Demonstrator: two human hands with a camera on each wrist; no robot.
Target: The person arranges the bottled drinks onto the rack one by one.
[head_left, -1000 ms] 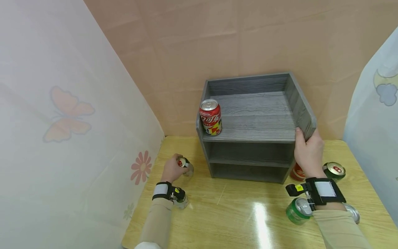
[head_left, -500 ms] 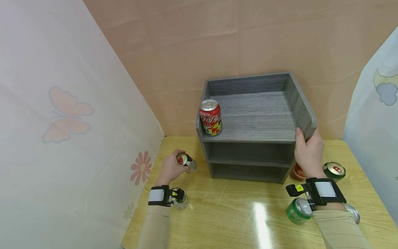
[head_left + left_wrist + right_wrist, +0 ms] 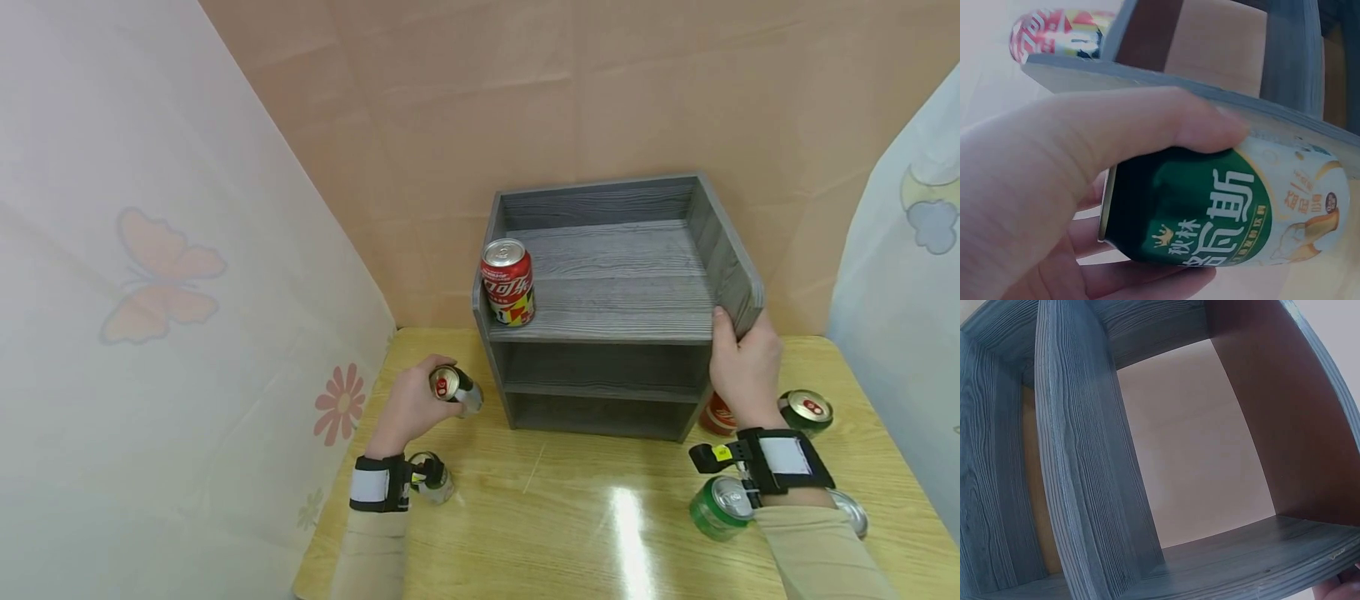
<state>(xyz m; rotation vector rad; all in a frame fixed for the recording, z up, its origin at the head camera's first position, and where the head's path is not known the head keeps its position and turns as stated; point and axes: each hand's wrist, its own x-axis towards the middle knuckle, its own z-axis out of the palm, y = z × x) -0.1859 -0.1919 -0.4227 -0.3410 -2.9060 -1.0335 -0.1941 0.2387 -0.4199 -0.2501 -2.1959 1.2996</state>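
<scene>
The left hand (image 3: pixel 408 406) grips a green can (image 3: pixel 455 389) tilted on its side, top toward the camera, just left of the grey shelf (image 3: pixel 615 308) above the bench (image 3: pixel 570 508). The right hand (image 3: pixel 742 367) clasps the shelf's right front corner, hiding most of a red can (image 3: pixel 717 414) behind it.

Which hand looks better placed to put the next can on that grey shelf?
Probably the left hand: it already grips a green can beside the shelf, while the right hand holds the shelf's corner.

Bright, even light fills the head view, with a white glare streak on the glossy table (image 3: pixel 630 533) at lower centre. Frame edges bow outward. The left wrist view is dim, hazy and soft; the right wrist view is sharper.
</scene>
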